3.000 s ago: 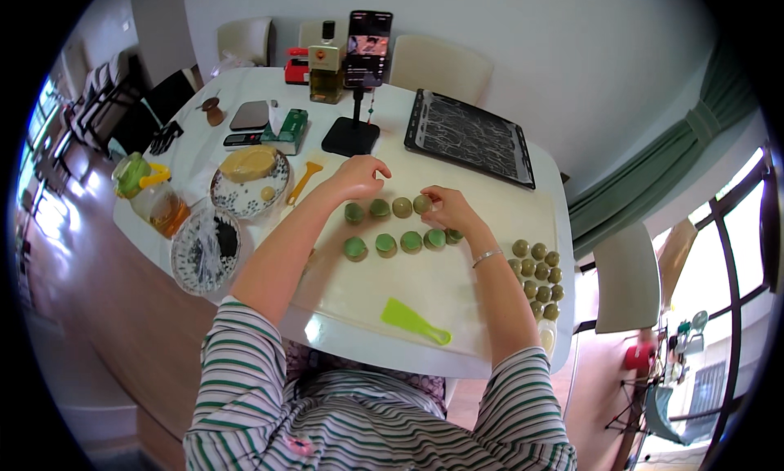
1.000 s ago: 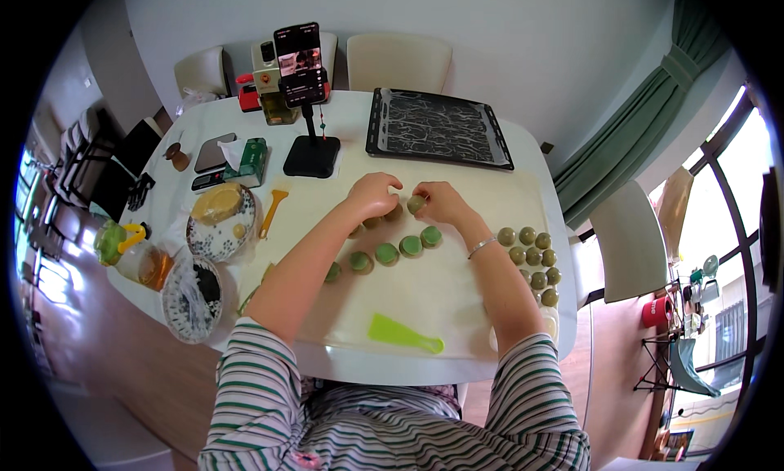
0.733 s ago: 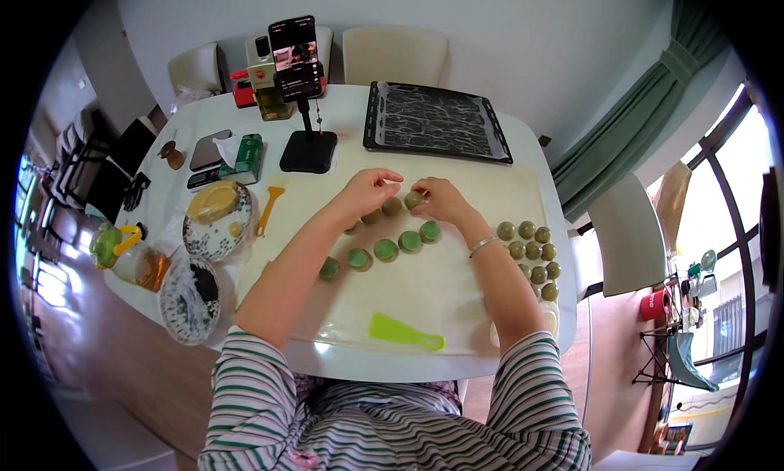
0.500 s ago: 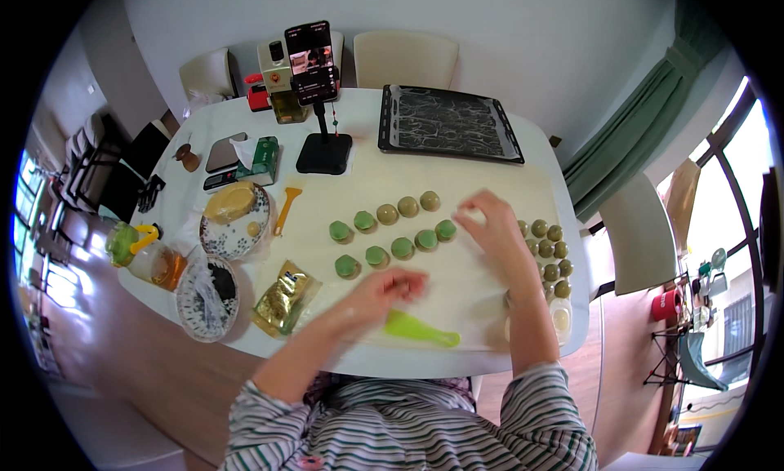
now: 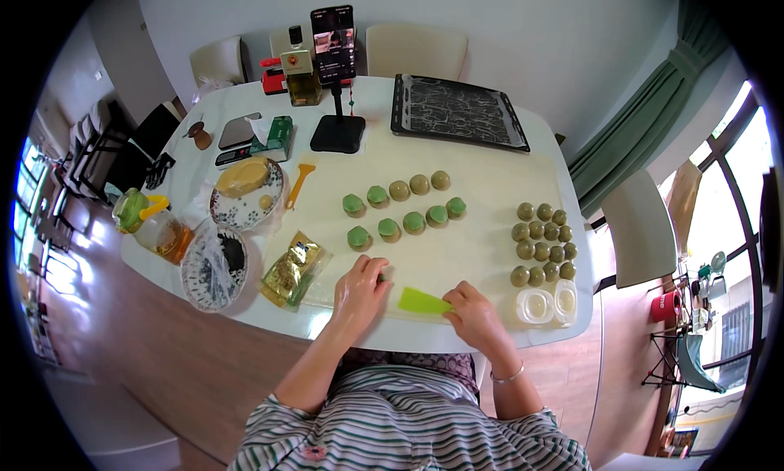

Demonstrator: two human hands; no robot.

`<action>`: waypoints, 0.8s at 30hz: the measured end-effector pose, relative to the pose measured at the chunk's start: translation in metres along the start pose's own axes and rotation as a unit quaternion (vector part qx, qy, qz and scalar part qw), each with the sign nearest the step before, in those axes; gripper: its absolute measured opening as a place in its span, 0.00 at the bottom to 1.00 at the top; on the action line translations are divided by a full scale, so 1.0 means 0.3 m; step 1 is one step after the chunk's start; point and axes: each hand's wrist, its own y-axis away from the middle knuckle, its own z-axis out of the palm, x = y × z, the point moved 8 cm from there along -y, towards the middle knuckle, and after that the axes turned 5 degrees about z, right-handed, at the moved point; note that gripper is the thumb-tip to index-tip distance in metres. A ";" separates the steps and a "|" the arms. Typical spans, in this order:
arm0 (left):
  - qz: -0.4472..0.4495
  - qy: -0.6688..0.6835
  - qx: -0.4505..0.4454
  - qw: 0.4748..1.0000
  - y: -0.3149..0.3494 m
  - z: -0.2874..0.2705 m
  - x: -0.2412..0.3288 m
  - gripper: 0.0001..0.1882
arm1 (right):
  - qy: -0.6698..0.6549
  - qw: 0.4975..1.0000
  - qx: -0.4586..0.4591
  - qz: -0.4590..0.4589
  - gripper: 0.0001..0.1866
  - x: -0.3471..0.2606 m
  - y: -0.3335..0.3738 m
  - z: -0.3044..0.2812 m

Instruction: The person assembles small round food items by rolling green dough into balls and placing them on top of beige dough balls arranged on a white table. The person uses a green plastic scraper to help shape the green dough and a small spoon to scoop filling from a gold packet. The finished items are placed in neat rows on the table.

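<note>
My right hand (image 5: 476, 314) is closed on the handle of a lime-green plastic scraper (image 5: 420, 300), whose broad blade points left over the pale mat (image 5: 490, 226). To its left, my left hand (image 5: 361, 294) rests on the mat with fingers curled; a bit of something dark green shows at the fingertips, mostly hidden. Beyond both hands lie two rows of balls: several are topped with green dough caps (image 5: 414, 221), and a few in the far row are plain olive balls (image 5: 420, 183). More olive balls (image 5: 523, 250) stand in rows at the right.
A lined black baking tray (image 5: 457, 112) lies at the back. A phone (image 5: 333, 46) stands on a holder behind the rows. At left are a plate of yellow dough (image 5: 243, 177), a covered bowl (image 5: 189, 277), a gold packet (image 5: 294, 268) and a jug (image 5: 155, 226). Clear plastic containers (image 5: 536, 306) sit near right.
My right hand has come back from the far row's right end and taken hold of the scraper. My left hand has lowered onto the mat. The view has shifted slightly.
</note>
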 end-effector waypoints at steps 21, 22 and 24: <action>0.026 0.068 0.066 0.995 0.106 -0.028 -0.025 0.25 | -0.025 0.991 0.130 0.001 0.20 -0.096 -0.028 0.063; 0.059 0.059 0.089 0.992 0.117 -0.033 -0.005 0.26 | -0.015 0.991 0.129 -0.010 0.20 -0.102 -0.030 0.074; 0.049 0.066 0.061 0.995 0.129 -0.020 -0.007 0.27 | 0.004 0.991 0.128 -0.030 0.21 -0.114 -0.034 0.094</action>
